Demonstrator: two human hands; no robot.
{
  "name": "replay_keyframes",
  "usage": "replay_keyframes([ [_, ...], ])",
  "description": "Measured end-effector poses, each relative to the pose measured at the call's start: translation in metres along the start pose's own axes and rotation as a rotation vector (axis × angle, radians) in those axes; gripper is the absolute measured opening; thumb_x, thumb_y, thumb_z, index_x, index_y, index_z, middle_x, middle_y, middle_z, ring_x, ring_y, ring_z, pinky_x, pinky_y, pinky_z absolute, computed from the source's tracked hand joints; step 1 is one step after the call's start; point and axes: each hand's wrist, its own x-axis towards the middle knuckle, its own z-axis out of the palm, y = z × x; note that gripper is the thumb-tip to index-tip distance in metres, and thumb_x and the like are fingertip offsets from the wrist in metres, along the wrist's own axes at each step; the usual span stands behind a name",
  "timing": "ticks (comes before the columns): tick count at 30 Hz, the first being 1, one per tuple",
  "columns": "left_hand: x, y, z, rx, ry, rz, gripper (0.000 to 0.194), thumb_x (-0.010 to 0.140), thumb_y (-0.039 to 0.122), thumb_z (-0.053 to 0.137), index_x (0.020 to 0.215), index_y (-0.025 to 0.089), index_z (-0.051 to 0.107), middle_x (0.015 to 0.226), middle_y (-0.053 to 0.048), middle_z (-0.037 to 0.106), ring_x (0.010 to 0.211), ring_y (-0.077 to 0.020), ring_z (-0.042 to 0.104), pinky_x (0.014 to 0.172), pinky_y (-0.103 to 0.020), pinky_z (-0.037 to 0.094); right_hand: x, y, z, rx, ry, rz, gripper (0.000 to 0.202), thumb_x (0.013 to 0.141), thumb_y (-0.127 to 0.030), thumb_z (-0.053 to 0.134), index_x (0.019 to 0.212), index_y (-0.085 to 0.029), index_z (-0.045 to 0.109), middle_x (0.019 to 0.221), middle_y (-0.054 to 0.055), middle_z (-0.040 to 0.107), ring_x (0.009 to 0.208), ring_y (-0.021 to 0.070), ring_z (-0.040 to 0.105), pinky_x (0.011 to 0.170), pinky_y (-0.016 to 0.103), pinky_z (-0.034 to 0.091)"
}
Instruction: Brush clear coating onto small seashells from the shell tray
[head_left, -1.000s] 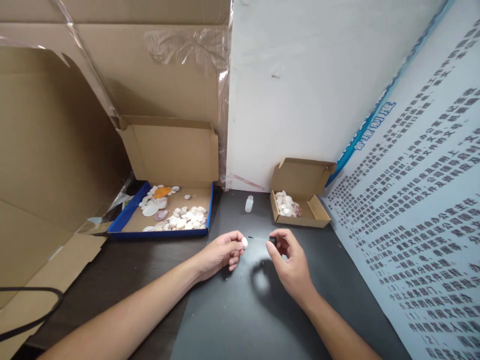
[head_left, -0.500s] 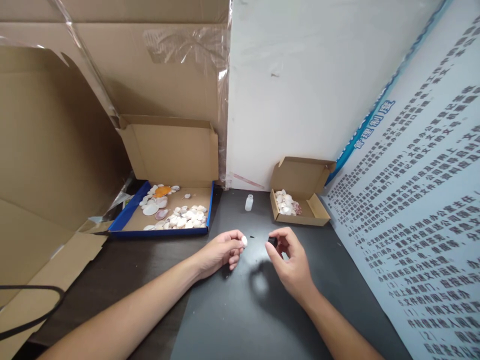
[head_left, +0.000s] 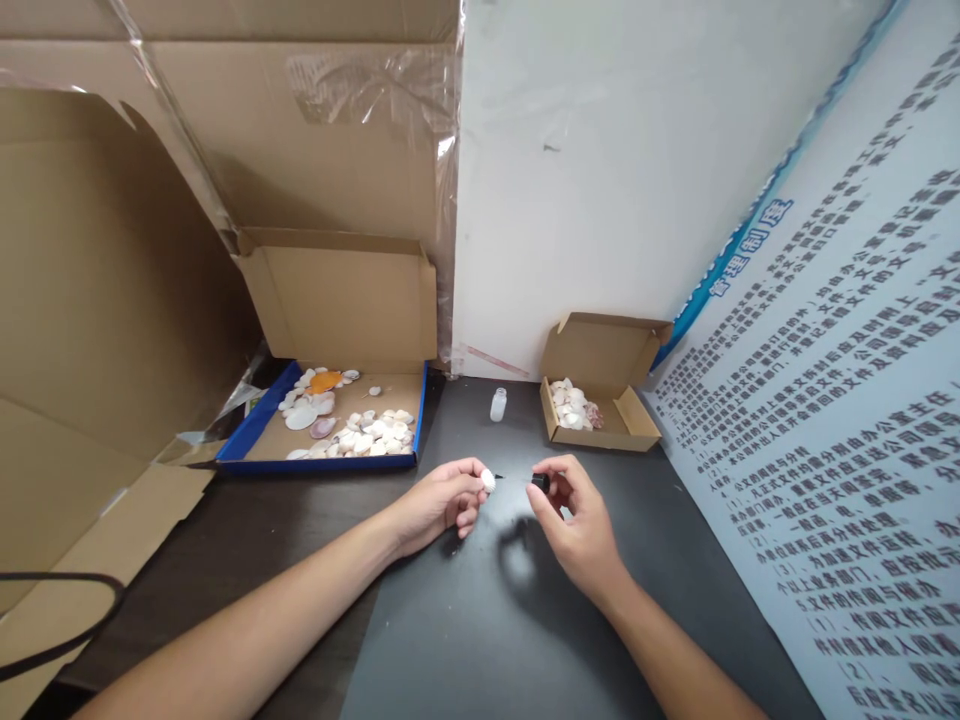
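Between the thumb and forefinger of my left hand (head_left: 448, 503) is a small white shell (head_left: 488, 480), held low over the dark table. Across a narrow gap, my right hand (head_left: 576, 515) pinches a small black cap (head_left: 540, 483) with its fingertips. A thin dark tip shows beside the shell; whether it belongs to the cap is unclear. Beyond both hands, a small whitish bottle (head_left: 499, 405) stands upright on the table without a lid.
A blue-edged box (head_left: 319, 466) with many shells and an orange one lies at the left, its cardboard lid raised. At the right is a smaller open cardboard box (head_left: 600, 440) with shells. A black cable (head_left: 67, 576) loops at the far left.
The black cap in my right hand has moved slightly left and turned a little. The white shell has tilted slightly in my left hand.
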Motion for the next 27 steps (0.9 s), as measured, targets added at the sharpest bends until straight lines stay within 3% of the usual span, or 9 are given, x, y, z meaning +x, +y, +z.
replay_keyframes([
  [7,0.0003,0.0002,-0.0002,-0.012,-0.010,-0.006,0.013,0.077,0.022,0.062,0.082,0.018,0.051,0.064,0.004,0.049,0.043,-0.0040,0.037,0.043,-0.018,0.032,-0.0001,0.0009,0.0009,0.002,0.028,0.057,0.012,0.084,-0.025,0.057,0.094,-0.021,0.052,0.067,-0.005,0.043,0.053,0.0110,0.041,0.049,0.022,0.035],
  [17,0.0001,-0.0002,-0.0012,-0.014,-0.024,0.013,0.012,0.079,0.021,0.060,0.083,0.018,0.049,0.068,0.004,0.050,0.042,-0.0030,0.036,0.041,-0.018,0.034,-0.0016,-0.0022,0.0014,0.078,-0.027,0.116,0.011,0.084,-0.026,0.056,0.091,-0.021,0.049,0.060,-0.007,0.040,0.050,0.0109,0.039,0.048,0.022,0.034],
  [27,0.0010,-0.0018,-0.0033,0.013,-0.007,0.027,0.013,0.081,0.023,0.059,0.085,0.018,0.048,0.074,0.004,0.052,0.039,-0.0018,0.037,0.037,-0.017,0.031,-0.0030,-0.0024,0.0041,-0.007,-0.002,-0.011,0.014,0.084,-0.019,0.057,0.096,-0.022,0.051,0.068,-0.005,0.042,0.052,0.0107,0.043,0.048,0.022,0.037],
])
